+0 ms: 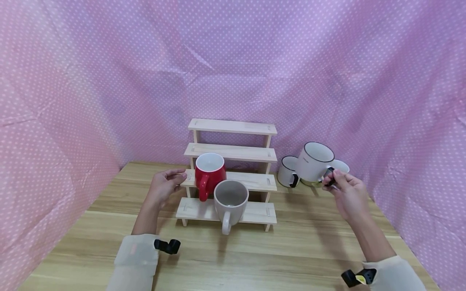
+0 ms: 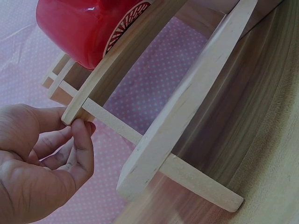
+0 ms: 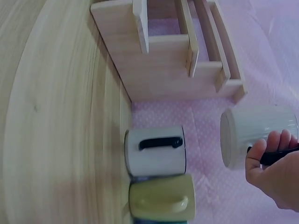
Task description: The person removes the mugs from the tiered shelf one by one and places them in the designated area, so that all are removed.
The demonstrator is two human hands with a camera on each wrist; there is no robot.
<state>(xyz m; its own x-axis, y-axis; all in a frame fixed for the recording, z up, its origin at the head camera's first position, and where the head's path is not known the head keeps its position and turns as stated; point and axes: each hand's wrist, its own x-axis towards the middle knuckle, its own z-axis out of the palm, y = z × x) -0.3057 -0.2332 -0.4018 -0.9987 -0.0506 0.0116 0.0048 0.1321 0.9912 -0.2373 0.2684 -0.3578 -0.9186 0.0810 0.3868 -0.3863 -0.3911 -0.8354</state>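
Note:
My left hand [image 1: 165, 186] pinches the left end of a board on a four-step wooden rack [image 1: 233, 151], second step from the bottom. On that step stands a red mug [image 1: 214, 178] with a white inside, its handle facing me. A pale grey mug [image 1: 238, 210] stands on the lowest step, its handle also towards me. To the right of the rack, my right hand [image 1: 349, 196] grips the black handle of a white mug [image 1: 311, 163] with a dark rim. In the right wrist view this mug [image 3: 238, 133] is held in the air, apart from the mugs on the table.
Beside the rack's right side, a white mug [image 1: 285, 171] with a black handle stands on the wooden table [image 1: 298, 258]. Next to it is a yellowish mug [image 3: 161, 198]. Another white rim [image 1: 341, 165] shows behind the held mug. A pink dotted cloth [image 1: 233, 60] hangs around the table.

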